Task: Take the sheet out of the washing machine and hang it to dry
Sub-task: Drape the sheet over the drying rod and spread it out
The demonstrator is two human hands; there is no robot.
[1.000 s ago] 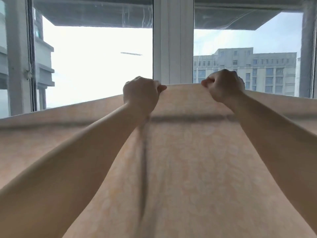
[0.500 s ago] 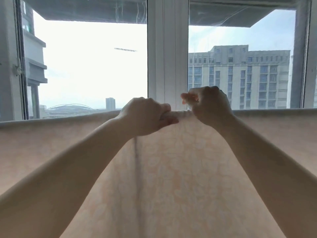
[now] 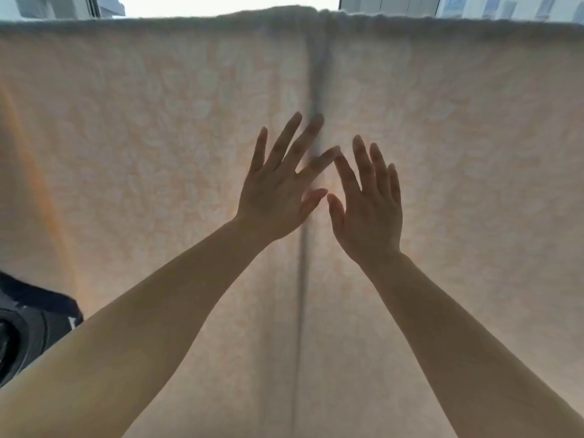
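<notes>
Hanging across nearly the whole view, the sheet (image 3: pixel 158 153) was draped over something along its top edge, pale peach with a faint leafy pattern and light coming through it. A dark vertical line (image 3: pixel 305 263) ran down its middle, maybe a fold or seam, couldn't tell which. Both hands were up in front of it, right by that line: left hand (image 3: pixel 275 197) with fingers spread wide and straight, right hand (image 3: pixel 368 210) flat with fingers straight too, neither gripping anything. Their index fingertips nearly met. Whether the palms actually touched the fabric, hard to say. Window (image 3: pixel 221 1) peeked above, something dark (image 3: pixel 28 327) sat at lower left.
</notes>
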